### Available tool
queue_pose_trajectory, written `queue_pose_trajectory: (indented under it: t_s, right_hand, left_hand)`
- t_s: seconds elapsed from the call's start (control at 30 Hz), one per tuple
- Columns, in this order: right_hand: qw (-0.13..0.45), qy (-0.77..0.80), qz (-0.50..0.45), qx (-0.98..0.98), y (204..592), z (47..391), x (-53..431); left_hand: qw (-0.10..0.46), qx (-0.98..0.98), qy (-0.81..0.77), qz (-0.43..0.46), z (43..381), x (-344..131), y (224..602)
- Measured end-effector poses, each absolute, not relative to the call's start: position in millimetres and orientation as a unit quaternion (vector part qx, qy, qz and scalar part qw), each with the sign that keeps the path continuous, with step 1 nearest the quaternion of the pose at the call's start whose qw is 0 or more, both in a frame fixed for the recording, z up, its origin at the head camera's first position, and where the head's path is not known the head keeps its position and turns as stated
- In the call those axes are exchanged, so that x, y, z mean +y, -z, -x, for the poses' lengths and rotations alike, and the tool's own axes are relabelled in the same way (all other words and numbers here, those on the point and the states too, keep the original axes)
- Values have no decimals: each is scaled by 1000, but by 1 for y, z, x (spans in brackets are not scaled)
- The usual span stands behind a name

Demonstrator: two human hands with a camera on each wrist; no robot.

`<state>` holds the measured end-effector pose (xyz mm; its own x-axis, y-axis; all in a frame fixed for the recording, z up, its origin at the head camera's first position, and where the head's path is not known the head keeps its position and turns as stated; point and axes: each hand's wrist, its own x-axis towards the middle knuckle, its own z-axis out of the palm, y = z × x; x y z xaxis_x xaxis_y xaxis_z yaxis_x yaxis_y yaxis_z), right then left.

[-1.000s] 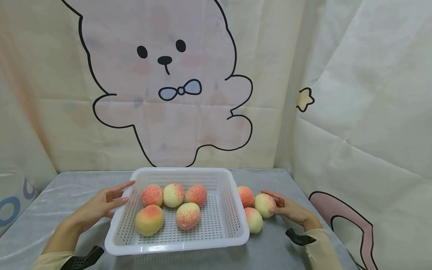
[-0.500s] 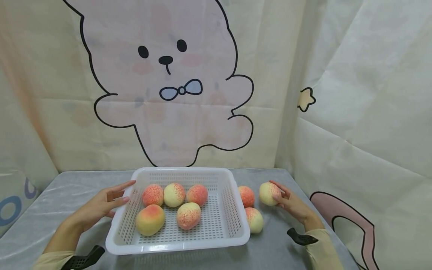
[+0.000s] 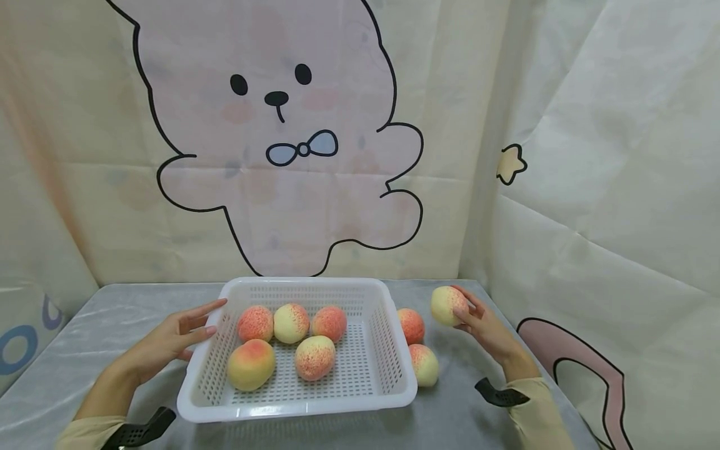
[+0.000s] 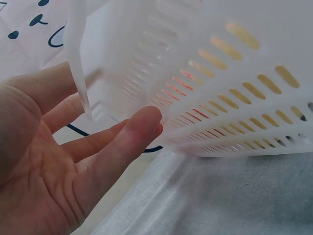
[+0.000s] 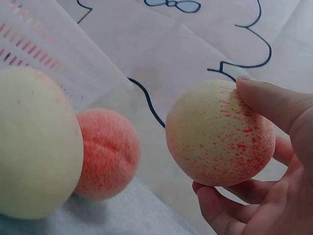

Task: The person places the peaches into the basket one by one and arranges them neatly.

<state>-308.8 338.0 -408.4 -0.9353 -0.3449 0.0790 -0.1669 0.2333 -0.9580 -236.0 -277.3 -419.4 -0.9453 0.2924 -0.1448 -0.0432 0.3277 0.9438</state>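
Observation:
A pale peach (image 3: 448, 305) speckled with red is gripped by my right hand (image 3: 489, 328), lifted above the table to the right. In the right wrist view the thumb lies over the top of the peach (image 5: 220, 137) and the fingers curl beneath it. My left hand (image 3: 169, 344) touches the left side of a white perforated plastic basket (image 3: 298, 409), its fingers mostly extended at the rim. Several peaches sit in the basket, among them a larger yellow-orange one (image 3: 251, 365). Outside its right wall lie a red peach (image 3: 412, 326) and a pale one (image 3: 424, 365).
A grey cloth covers the table (image 3: 450, 412). Behind it hangs a curtain (image 3: 439, 237) with a cartoon bear, and another sheet (image 3: 607, 187) hangs along the right. Black wrist straps (image 3: 500, 395) are on both forearms.
My right hand has taken the pale speckled peach from beside the other two and raised it off the table. The left hand and the basket stay in place.

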Motion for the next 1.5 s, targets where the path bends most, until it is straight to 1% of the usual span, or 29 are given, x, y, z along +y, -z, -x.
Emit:
queue_pose_trajectory:
  t_s: [0.27, 0.53, 0.87, 1.03, 1.23, 1.5]
  right_hand:
    - [71, 599, 192, 774, 395, 300, 323]
    - [75, 584, 212, 780, 385, 292, 316]
    - [55, 560, 241, 791, 368, 280, 300]
    - [69, 559, 253, 787, 367, 280, 282]
    - [94, 555, 292, 773, 366, 284, 260]
    - [118, 532, 317, 776, 353, 285, 234]
  left_hand:
    - [145, 796, -583, -78, 237, -277, 420]
    - [145, 793, -584, -97, 237, -276, 419]
    - [143, 795, -583, -85, 237, -275, 417]
    - [145, 793, -585, -84, 235, -278, 419]
    - [146, 792, -586, -86, 235, -279, 421]
    - [149, 791, -587, -90, 237, -279, 421]
